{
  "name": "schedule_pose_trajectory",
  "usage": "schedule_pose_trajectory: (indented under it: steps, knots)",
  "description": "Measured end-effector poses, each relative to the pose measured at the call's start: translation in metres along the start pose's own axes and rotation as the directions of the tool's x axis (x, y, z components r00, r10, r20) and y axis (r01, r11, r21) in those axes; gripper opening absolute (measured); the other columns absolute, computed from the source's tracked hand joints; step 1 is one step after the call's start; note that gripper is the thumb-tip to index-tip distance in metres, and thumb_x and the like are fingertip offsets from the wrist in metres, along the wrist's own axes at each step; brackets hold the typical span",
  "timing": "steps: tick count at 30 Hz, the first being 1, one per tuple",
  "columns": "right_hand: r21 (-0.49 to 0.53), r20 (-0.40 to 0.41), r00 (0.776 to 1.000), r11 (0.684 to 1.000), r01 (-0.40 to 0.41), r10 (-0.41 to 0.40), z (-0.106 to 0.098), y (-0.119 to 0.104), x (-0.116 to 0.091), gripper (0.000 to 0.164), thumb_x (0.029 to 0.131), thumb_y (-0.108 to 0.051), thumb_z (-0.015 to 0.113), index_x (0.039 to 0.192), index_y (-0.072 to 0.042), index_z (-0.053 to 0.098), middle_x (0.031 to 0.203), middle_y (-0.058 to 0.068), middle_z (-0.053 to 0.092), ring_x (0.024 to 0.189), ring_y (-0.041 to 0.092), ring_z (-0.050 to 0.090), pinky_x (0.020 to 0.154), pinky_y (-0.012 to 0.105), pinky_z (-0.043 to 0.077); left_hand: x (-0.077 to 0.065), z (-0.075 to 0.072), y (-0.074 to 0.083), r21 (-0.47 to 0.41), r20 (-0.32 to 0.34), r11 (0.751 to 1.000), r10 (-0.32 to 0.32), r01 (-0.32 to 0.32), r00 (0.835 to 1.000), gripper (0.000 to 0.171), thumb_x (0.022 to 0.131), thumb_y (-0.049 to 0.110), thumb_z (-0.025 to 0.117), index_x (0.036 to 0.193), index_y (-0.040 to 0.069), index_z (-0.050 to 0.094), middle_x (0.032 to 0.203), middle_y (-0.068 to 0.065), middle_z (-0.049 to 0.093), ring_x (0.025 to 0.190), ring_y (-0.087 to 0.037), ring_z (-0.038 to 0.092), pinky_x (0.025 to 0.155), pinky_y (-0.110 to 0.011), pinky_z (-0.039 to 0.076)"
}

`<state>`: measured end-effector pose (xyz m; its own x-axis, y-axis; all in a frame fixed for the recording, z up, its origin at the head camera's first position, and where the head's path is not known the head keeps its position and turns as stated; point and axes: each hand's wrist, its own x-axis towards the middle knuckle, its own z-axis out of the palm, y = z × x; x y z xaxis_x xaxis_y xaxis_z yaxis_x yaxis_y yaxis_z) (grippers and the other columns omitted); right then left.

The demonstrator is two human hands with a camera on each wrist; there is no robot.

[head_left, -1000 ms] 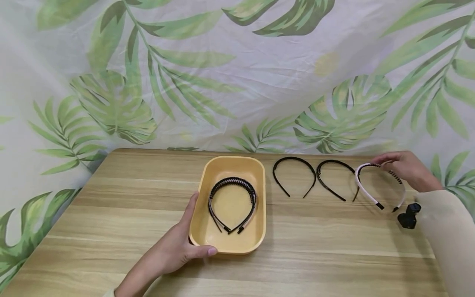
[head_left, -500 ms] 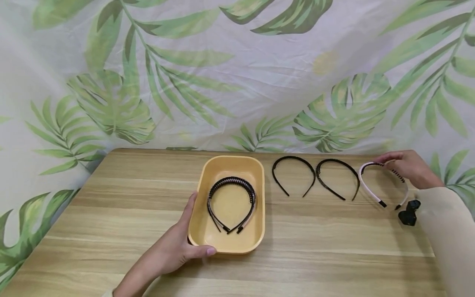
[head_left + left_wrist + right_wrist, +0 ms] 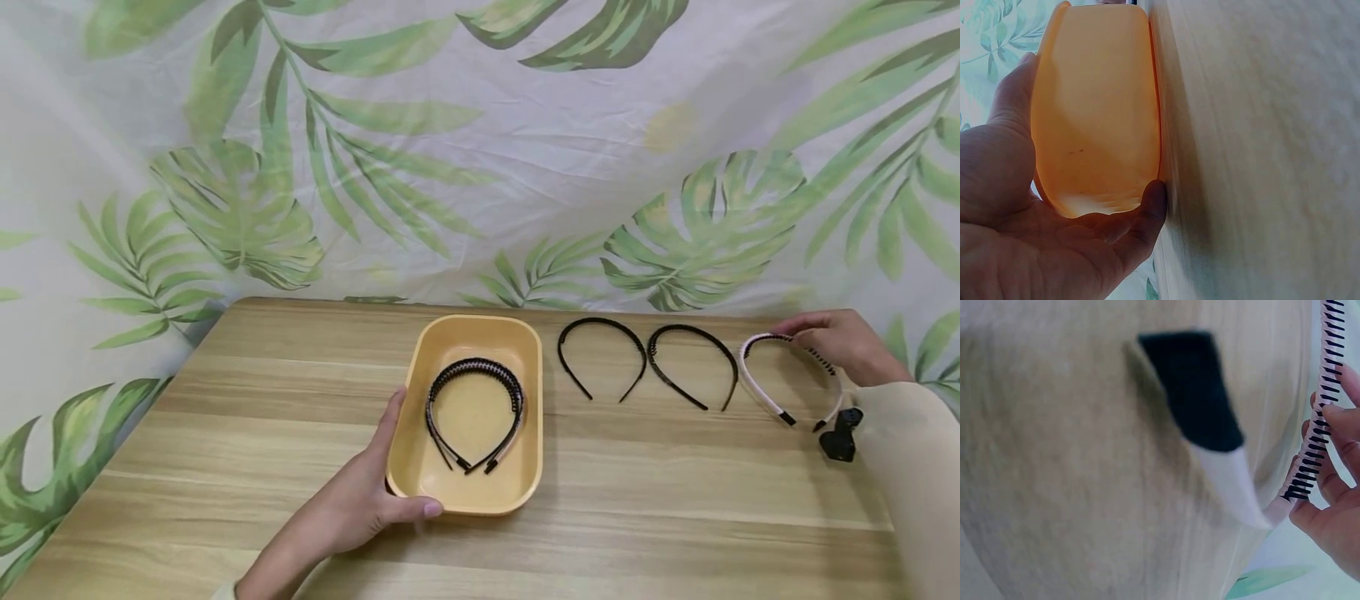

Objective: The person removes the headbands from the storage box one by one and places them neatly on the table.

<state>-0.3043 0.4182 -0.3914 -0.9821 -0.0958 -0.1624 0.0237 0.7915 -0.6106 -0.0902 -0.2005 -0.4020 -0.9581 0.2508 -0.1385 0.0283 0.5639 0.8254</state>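
Observation:
A yellow plastic tray (image 3: 480, 332) sits mid-table with several stacked headbands (image 3: 476, 367), mostly black and toothed, inside it. My left hand (image 3: 348, 504) grips its near left corner, thumb on the front rim and fingers along the side; the left wrist view shows the fingers wrapped round the tray's wall (image 3: 1097, 94). Toward the right, my right hand (image 3: 843, 343) pinches the top of a pale pink headband (image 3: 765, 401) with black teeth and black tips. In the right wrist view, thumb and fingers hold the toothed band (image 3: 1314, 440); one black tip (image 3: 1194, 390) looms close.
Two black headbands lie between tray and pink one: a plain thin one (image 3: 600, 321) and a toothed one (image 3: 686, 329). A leaf-printed cloth (image 3: 525, 167) hangs behind the wooden table (image 3: 660, 500). A small black device (image 3: 840, 437) is by the right cuff.
My right hand has shifted the pink headband slightly rightward, so it no longer overlaps the black toothed one. The left hand stays on the tray. The view has drifted a little.

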Motion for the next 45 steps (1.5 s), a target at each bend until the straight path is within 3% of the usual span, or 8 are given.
schedule_pose_trajectory:
  steps: [11, 17, 20, 22, 26, 32, 38, 45]
  knots:
    - [-0.006, -0.01, 1.0, 1.0, 0.001, -0.001, 0.0, 0.004, 0.002, 0.027, 0.097, -0.005, 0.062, 0.118, -0.003, 0.079, 0.091, -0.039, 0.055, 0.083, -0.015, 0.051, 0.071, 0.019, 0.048, -0.001, 0.0, 0.0, -0.015, 0.002, 1.0, 0.004, -0.004, 1.0, 0.141, 0.077, 0.037, 0.094, 0.169, 0.024, -0.012, 0.174, -0.022, 0.016, 0.143, -0.032, 0.049, 0.109, -0.015, 0.037]
    - [-0.013, -0.013, 1.0, 1.0, -0.001, 0.001, 0.0, 0.006, 0.003, 0.028, 0.097, -0.004, 0.061, 0.12, -0.001, 0.078, 0.091, -0.037, 0.057, 0.083, -0.015, 0.051, 0.071, 0.018, 0.049, -0.001, 0.0, 0.001, -0.011, -0.001, 1.0, 0.001, -0.001, 1.0, 0.141, 0.076, 0.038, 0.094, 0.169, 0.023, -0.012, 0.175, -0.021, 0.014, 0.146, -0.033, 0.045, 0.112, -0.017, 0.035]
    - [-0.02, -0.017, 1.0, 1.0, -0.006, 0.006, 0.002, 0.006, 0.004, 0.029, 0.098, -0.005, 0.06, 0.122, 0.0, 0.077, 0.1, -0.025, 0.067, 0.083, -0.015, 0.051, 0.071, 0.02, 0.049, -0.002, 0.0, 0.001, -0.013, -0.002, 1.0, 0.001, -0.001, 1.0, 0.141, 0.076, 0.037, 0.094, 0.169, 0.023, -0.012, 0.175, -0.021, 0.014, 0.146, -0.033, 0.046, 0.113, -0.019, 0.036]
    - [-0.035, -0.025, 1.0, 0.999, -0.012, 0.011, 0.003, 0.006, 0.004, 0.031, 0.098, -0.006, 0.059, 0.124, 0.001, 0.076, 0.112, -0.003, 0.075, 0.083, -0.016, 0.05, 0.071, 0.021, 0.049, -0.002, 0.0, 0.001, -0.015, -0.003, 1.0, 0.0, 0.0, 1.0, 0.141, 0.076, 0.037, 0.094, 0.169, 0.023, -0.012, 0.174, -0.022, 0.014, 0.145, -0.033, 0.046, 0.112, -0.018, 0.037]
    - [-0.06, -0.038, 0.999, 0.998, -0.033, 0.03, 0.006, 0.006, 0.004, 0.033, 0.1, -0.009, 0.057, 0.127, 0.0, 0.074, 0.141, 0.034, 0.059, 0.084, -0.016, 0.046, 0.071, 0.021, 0.048, -0.002, 0.0, 0.002, -0.025, 0.0, 1.0, -0.004, 0.004, 1.0, 0.141, 0.076, 0.036, 0.094, 0.169, 0.024, -0.012, 0.174, -0.022, 0.015, 0.144, -0.033, 0.048, 0.11, -0.016, 0.038]
    - [-0.058, -0.051, 0.997, 0.997, -0.053, 0.05, 0.008, 0.009, 0.003, 0.035, 0.101, -0.011, 0.054, 0.128, -0.001, 0.074, 0.146, 0.037, 0.053, 0.089, -0.008, 0.049, 0.071, 0.023, 0.049, -0.001, 0.0, 0.002, 0.003, -0.002, 1.0, -0.008, 0.008, 1.0, 0.142, 0.076, 0.039, 0.094, 0.169, 0.024, -0.012, 0.174, -0.022, 0.015, 0.145, -0.033, 0.046, 0.117, -0.034, 0.038]
    - [-0.047, -0.056, 0.997, 0.997, -0.055, 0.053, 0.01, 0.012, 0.003, 0.037, 0.1, -0.01, 0.051, 0.128, 0.0, 0.074, 0.144, 0.036, 0.055, 0.093, -0.005, 0.049, 0.071, 0.022, 0.05, -0.001, 0.0, 0.001, 0.018, -0.006, 1.0, 0.009, -0.009, 1.0, 0.141, 0.076, 0.04, 0.094, 0.169, 0.021, -0.011, 0.173, -0.023, 0.018, 0.141, -0.031, 0.05, 0.114, -0.025, 0.039]
    - [-0.056, -0.043, 0.997, 0.997, -0.059, 0.057, 0.011, 0.007, 0.004, 0.038, 0.102, -0.008, 0.05, 0.133, 0.004, 0.068, 0.146, 0.039, 0.051, 0.121, 0.041, 0.052, 0.072, 0.023, 0.046, -0.002, 0.0, 0.0, -0.005, -0.009, 1.0, -0.003, 0.003, 1.0, 0.141, 0.076, 0.04, 0.094, 0.169, 0.023, -0.011, 0.174, -0.021, 0.017, 0.143, -0.031, 0.048, 0.113, -0.022, 0.038]
